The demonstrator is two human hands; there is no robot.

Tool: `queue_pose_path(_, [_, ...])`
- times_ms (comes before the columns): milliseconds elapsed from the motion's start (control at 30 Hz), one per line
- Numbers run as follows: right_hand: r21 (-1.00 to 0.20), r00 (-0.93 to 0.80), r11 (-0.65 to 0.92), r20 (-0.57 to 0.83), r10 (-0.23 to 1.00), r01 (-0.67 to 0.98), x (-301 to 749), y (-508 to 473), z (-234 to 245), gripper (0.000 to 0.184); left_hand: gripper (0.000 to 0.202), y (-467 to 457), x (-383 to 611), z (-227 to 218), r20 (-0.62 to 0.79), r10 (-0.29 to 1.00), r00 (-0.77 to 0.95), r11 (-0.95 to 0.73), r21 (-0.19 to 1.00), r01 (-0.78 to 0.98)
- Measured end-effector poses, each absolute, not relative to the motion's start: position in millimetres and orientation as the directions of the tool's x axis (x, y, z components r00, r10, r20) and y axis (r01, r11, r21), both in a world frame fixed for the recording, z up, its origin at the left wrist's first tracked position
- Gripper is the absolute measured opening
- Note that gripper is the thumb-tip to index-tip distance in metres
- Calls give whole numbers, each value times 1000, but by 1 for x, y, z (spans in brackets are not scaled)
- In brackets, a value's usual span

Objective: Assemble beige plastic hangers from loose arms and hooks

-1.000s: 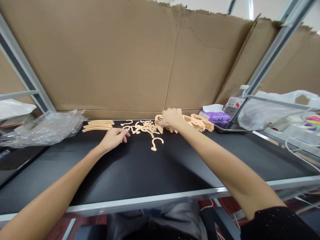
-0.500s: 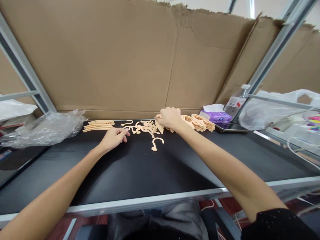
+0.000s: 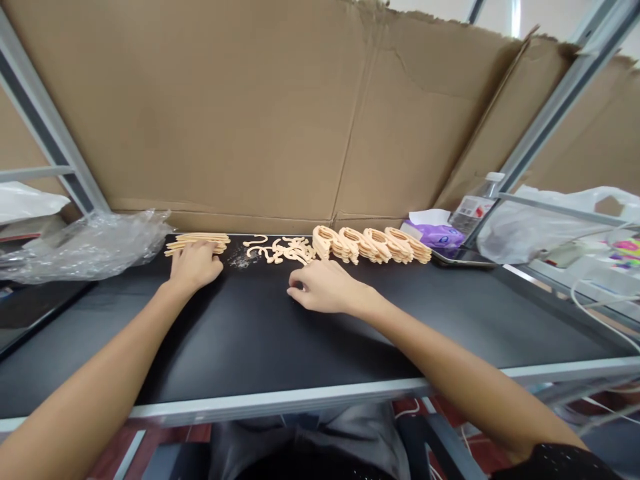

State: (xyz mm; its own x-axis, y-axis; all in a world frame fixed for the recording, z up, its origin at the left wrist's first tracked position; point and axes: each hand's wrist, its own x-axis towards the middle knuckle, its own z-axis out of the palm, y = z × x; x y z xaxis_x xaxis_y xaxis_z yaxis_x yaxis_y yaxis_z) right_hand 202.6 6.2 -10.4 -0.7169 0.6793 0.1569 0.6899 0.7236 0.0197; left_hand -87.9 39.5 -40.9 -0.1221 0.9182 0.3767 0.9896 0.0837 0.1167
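We've got both arms point(image 3: 430, 340) stretched out, left hand point(image 3: 197, 265) palm-down, right hand point(image 3: 325, 287) kinda curled, thumb point(image 3: 299, 297) pointing leftward.

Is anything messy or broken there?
Yes. Whitish specks lie scattered on the black table, by the left end of the jumbled pale hooks, like spilled crumbs. The cardboard behind has a ragged top edge, as if torn.

At your left, pale curved strips point(image 3: 205, 237) stacked; mid-row, pale hooks point(image 3: 299, 252) loosely heaped; just right, four looped bundles point(image 3: 379, 249) lined up.
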Motion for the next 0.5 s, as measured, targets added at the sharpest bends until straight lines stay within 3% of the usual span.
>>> queue_pose_path(100, [-11, -711, 720, 146, 687, 694, 205, 8, -10, 21, 43, 39, -89, -42, 327, 936, -132, 111, 82, 990])
queue_pose_path(267, [-27, -693, 704, 154, 704, 709, 208, 12, -10, 23, 32, 38, -86, -39, 384, 920, -84, 84, 16, 996])
queue_pose_path(367, [-27, -680, 692, 161, 716, 722, 210, 15, -11, 23, 22, 39, -84, -37, 391, 918, -65, 33, 88, 996])
queue_pose_path(500, [-56, -654, 674, 199, 730, 736, 211, 19, -14, 23, 19, 42, -82, -38, 354, 935, -1, -101, 271, 957])
